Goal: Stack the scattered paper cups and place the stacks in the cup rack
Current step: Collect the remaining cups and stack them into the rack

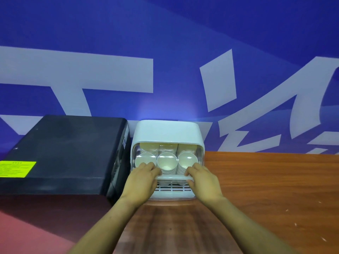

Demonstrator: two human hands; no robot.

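A white cup rack (167,132) with a rounded top stands against the blue wall on the wooden table. Inside it, stacks of white paper cups (167,161) lie on their sides in rows, mouths facing me. A clear front cover hangs partly down over them, ending in a white handle bar (174,177). My left hand (142,178) grips the left end of that bar, fingers curled over it. My right hand (200,177) grips the right end the same way. Below the bar the slotted white front tray (173,189) shows.
A large black box (62,153) with a yellow-green label (16,168) stands directly left of the rack, nearly touching it. The brown wooden table (266,189) stretches to the right, with a few small white scraps on it. A blue and white wall rises behind.
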